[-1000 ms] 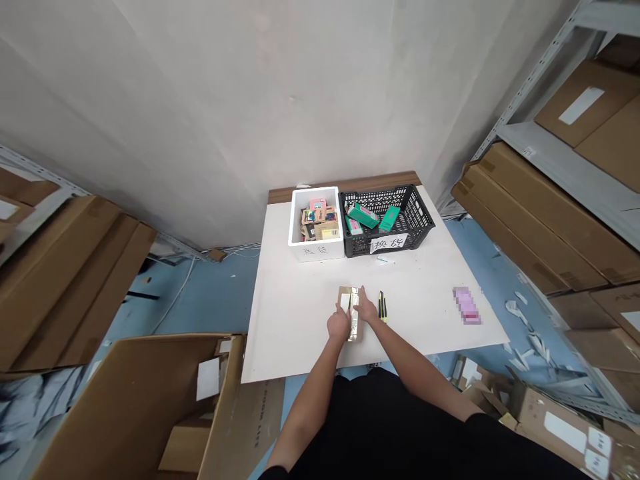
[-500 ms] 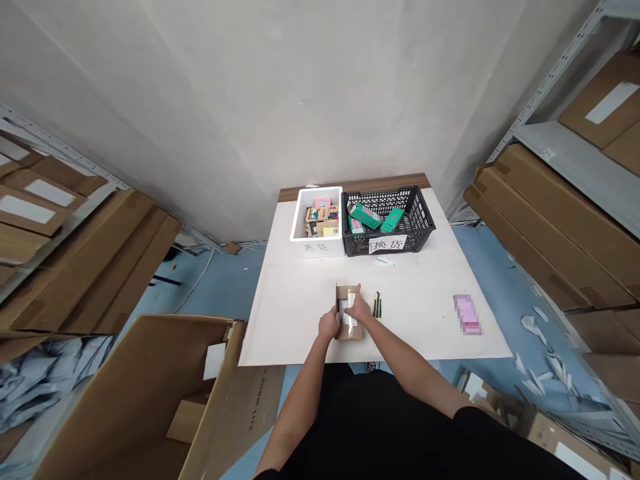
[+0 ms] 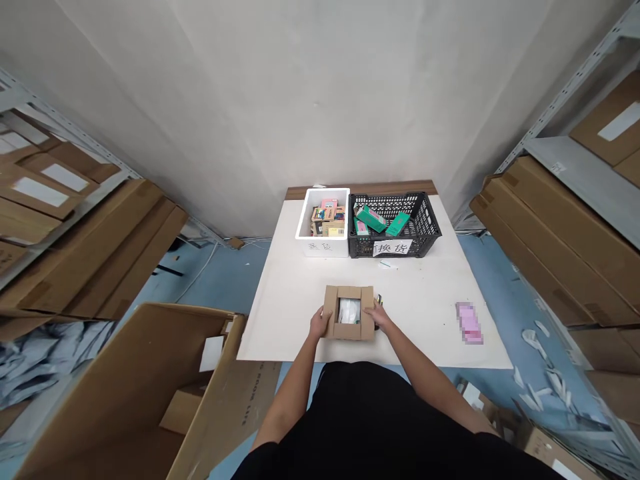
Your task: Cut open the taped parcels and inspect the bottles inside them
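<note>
A small brown cardboard box (image 3: pixel 331 301) lies on the white table with its flaps folded outward. Inside it is a white plastic-wrapped item (image 3: pixel 349 311). My left hand (image 3: pixel 320 323) grips the box's left flap, and my right hand (image 3: pixel 379 313) grips the right flap. Just beyond the right hand, a yellow-and-black utility knife (image 3: pixel 379 299) is mostly hidden by the hand and the box.
Behind the box stand a white foam bin (image 3: pixel 325 248) of small packages and a black plastic crate (image 3: pixel 425 243) with green boxes. A pixelated pink item (image 3: pixel 469 323) lies at the right. A large open carton (image 3: pixel 125 373) stands on the floor at left.
The small box's flaps have been spread wide, showing the white item inside. My hands have moved apart to opposite sides of it. The view has shifted slightly.
</note>
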The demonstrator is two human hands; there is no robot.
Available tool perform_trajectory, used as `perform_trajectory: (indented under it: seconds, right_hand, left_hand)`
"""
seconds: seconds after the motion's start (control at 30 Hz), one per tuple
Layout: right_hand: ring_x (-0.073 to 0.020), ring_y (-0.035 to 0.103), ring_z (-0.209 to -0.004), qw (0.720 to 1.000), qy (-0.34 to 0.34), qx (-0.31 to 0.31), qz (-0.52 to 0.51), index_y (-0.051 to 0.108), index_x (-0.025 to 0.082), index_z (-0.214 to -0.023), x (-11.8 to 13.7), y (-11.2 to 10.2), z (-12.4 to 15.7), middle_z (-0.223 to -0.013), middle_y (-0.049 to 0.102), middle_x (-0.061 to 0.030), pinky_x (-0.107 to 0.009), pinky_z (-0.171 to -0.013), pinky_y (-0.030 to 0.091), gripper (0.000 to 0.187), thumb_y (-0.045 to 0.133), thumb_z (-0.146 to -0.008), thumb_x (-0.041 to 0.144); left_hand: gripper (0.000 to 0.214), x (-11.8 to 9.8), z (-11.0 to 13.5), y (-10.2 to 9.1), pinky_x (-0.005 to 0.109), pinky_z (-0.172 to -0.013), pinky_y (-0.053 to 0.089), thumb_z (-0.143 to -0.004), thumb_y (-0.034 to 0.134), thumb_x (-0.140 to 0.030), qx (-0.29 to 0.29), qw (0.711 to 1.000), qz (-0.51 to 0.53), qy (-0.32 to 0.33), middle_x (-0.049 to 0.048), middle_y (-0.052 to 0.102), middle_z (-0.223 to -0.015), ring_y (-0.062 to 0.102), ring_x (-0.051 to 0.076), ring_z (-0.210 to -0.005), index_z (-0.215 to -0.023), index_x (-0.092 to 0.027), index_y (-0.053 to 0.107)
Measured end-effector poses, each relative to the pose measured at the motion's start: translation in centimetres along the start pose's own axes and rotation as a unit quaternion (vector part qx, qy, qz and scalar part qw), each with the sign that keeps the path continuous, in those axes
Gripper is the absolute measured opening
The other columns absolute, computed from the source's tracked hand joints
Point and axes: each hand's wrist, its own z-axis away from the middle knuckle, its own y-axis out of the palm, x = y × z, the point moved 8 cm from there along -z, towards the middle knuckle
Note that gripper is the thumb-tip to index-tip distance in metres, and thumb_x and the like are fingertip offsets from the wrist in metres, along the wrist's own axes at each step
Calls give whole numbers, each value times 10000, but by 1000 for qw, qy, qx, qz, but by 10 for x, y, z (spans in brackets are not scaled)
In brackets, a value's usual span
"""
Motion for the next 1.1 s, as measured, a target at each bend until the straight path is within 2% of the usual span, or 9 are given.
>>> perform_trajectory:
  seconds: [0.13, 0.23, 0.4, 0.5, 0.67, 0.77, 0.87, 1.0, 1.1]
  right_hand:
    - [-292, 330, -1591, 963, -101, -101, 230, 274, 208, -1700, 7, -8, 12, -1742, 299, -147, -483, -1240, 367, 739, 494, -1012, 366]
    - [-308, 158, -1647, 912, -128, -87, 380, 349, 299, -1684, 17, 6, 18, -1804, 102, -68, -500, -1294, 240, 611, 393, -1078, 355]
    - [-369, 92, -1647, 868, -32, -62, 492, 76, 352, -1727, 14, 17, 21, -1809, -60, -77, -568, -1231, 296, 717, 337, -1097, 572]
    - [-359, 88, -1650, 863, 5, -27, 504, -161, 306, -1695, 10, 25, 20, -1799, -91, -133, -571, -1217, 304, 851, 346, -1084, 613]
    - [-320, 396, -1554, 890, 44, 20, 453, -371, 272, -1600, 17, 27, -3, -1797, -42, -159, -512, -1196, 354, 840, 269, -1109, 505]
    - [-332, 537, -1453, 903, 65, 56, 422, -304, 253, -1645, 31, 20, -24, -1790, -26, -193, -494, -1165, 396, 854, 295, -1100, 523]
    - [-381, 506, -1473, 901, 71, 55, 424, -93, 211, -1722, 43, 9, -34, -1770, 101, -249, -520, -1155, 399, 868, 407, -1076, 504]
    - [-406, 187, -1626, 883, -26, -55, 465, 321, 178, -1687, 62, -1, -23, -1763, 181, -229, -546, -1206, 329, 738, 573, -1014, 348]
    - [-339, -35, -1660, 866, -130, -89, 475, 546, 253, -1556, 70, 12, -8, -1799, 123, -94, -562, -1283, 178, 547, 553, -1010, 277]
  left_hand:
    - [662, -14, 14, -13, 428, -1187, 459, -1001, 581, -348, -146, 986, -76, 25, 158, 454, -1668, 435, 298, -1540, -1621, -195, 407]
    - [486, -48, 19, 9, 467, -1283, 340, -956, 555, -170, -97, 963, -200, 151, 47, 407, -1711, 219, 309, -1640, -1419, -273, 661]
    - [402, -58, 16, 44, 646, -1322, 89, -982, 509, -204, -3, 931, -323, 167, 79, 296, -1760, 158, 372, -1648, -1313, -221, 737]
    - [407, -56, 13, 57, 618, -1314, 161, -1018, 486, -330, 32, 933, -320, 160, 109, 203, -1783, 167, 375, -1647, -1296, -184, 745]
    - [483, -62, -1, 54, 542, -1324, 195, -1041, 453, -440, 62, 949, -267, 155, 103, 127, -1798, 109, 399, -1652, -1135, -126, 808]
    - [460, -70, -16, 36, 491, -1320, 234, -1044, 474, -445, 100, 958, -220, 153, 91, 211, -1783, 113, 357, -1658, -1023, -147, 823]
    - [282, -75, -23, 22, 429, -1283, 335, -890, 740, -474, 168, 950, -193, 176, 55, 357, -1738, 169, 337, -1652, -855, -203, 813]
    - [499, -65, -14, 24, 570, -1288, 289, -533, 1004, -423, 204, 930, -229, 204, 26, 261, -1774, 97, 419, -1651, -974, -279, 820]
    - [599, -54, -3, 37, 613, -1295, 236, -485, 1032, -366, 170, 929, -255, 206, 48, 87, -1809, 28, 445, -1651, -1032, -258, 811]
